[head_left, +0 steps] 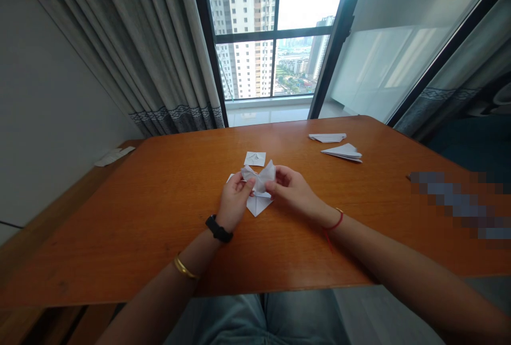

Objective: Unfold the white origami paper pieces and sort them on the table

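Note:
Between my two hands is a folded white paper [263, 175] with pointed flaps standing up like wings. My left hand [236, 196] pinches its left side, thumb in front. On the right edge, the thumb and fingers of my right hand [293, 188] are closed on the same paper. Below and partly behind it, another folded white paper [258, 205] shows a pointed lower end and a centre crease on the table; whether the two are joined I cannot tell. Just beyond my hands lies a small white folded square [255, 158].
The brown wooden table [159, 196] reaches toward a window. At the back right lie a folded paper strip [327, 137] and a paper plane [344, 152]. A crumpled white paper [114, 156] rests at the far left. A blurred-out patch [455, 196] covers something on the right.

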`<state>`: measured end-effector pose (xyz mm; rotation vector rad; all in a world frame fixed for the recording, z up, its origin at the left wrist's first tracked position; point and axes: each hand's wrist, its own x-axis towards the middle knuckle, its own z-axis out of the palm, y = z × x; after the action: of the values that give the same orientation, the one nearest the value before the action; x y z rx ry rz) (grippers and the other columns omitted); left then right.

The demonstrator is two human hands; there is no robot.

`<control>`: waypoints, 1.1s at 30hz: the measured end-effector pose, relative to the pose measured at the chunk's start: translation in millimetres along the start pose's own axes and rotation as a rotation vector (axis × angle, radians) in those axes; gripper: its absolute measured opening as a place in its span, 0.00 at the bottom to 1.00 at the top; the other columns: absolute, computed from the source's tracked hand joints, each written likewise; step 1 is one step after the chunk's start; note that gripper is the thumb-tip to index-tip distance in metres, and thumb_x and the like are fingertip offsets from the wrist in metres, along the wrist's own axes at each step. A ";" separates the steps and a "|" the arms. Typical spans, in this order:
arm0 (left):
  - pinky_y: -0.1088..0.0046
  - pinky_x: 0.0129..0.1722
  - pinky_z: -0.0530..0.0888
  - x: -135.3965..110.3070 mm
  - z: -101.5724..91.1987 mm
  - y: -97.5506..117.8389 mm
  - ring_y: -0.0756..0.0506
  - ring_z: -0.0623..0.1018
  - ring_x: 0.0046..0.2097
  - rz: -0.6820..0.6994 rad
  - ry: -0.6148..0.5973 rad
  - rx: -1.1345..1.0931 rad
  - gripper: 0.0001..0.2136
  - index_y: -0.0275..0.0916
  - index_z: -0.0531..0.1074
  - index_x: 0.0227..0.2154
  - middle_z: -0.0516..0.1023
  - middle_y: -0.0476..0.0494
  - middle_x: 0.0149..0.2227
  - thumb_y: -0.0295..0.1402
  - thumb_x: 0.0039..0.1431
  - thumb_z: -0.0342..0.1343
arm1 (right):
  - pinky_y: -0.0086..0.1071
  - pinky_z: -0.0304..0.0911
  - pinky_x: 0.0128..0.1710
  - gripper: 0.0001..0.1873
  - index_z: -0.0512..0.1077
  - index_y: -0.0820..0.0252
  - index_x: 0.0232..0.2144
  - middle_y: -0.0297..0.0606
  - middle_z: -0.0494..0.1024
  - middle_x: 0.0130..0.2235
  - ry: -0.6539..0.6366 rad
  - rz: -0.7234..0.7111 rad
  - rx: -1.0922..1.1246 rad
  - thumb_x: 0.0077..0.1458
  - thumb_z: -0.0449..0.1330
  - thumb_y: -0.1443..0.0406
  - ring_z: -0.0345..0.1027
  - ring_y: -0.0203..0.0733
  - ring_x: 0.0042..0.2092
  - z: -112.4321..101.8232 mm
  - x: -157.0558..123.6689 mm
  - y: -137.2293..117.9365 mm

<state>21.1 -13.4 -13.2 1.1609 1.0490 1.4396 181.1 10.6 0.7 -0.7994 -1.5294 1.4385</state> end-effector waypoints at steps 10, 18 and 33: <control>0.44 0.56 0.55 -12.7 -6.9 -5.8 0.35 0.65 0.56 0.216 -0.193 1.165 0.17 0.49 0.70 0.48 0.70 0.43 0.55 0.31 0.54 0.59 | 0.30 0.59 0.30 0.08 0.69 0.62 0.30 0.34 0.73 0.29 0.266 -0.059 -0.473 0.49 0.59 0.62 0.64 0.37 0.30 -46.1 18.9 3.2; 0.49 0.55 0.59 -2.4 -16.2 9.4 0.35 0.66 0.55 0.274 0.010 1.232 0.20 0.44 0.67 0.52 0.68 0.39 0.56 0.33 0.55 0.58 | 0.29 0.59 0.30 0.08 0.69 0.60 0.31 0.34 0.74 0.29 0.029 -0.018 -0.548 0.51 0.59 0.61 0.66 0.37 0.30 -33.9 11.2 9.6; 0.71 0.33 0.67 -1.9 -9.7 -5.7 0.46 0.72 0.34 0.145 -0.221 0.949 0.04 0.40 0.64 0.34 0.73 0.49 0.32 0.30 0.56 0.54 | 0.28 0.58 0.28 0.08 0.68 0.59 0.36 0.32 0.74 0.27 -0.127 0.031 -0.575 0.52 0.60 0.63 0.65 0.35 0.28 -14.2 3.1 18.2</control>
<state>12.6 -14.9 -20.8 2.0369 1.5646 0.8546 190.7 21.8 -17.3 -1.0823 -2.0772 1.0887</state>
